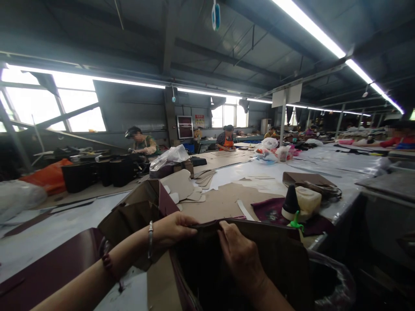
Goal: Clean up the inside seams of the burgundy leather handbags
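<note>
Both of my hands grip the top edge of a dark brown leather piece (269,259) held up in front of me. My left hand (173,229) pinches the edge at its left end; a metal bangle and a bead bracelet circle that wrist. My right hand (240,252) is closed over the edge near its middle, fingers curled onto the far side. Just behind the left hand stands a folded maroon-and-brown leather piece (142,207) on the worktable (58,229).
A glue bottle with a black cone cap (290,203) and a white container (308,199) sit on a maroon cloth at right. Cardboard patterns (181,183), plastic bags and dark boxes (97,172) lie farther back. Other people work at the far tables.
</note>
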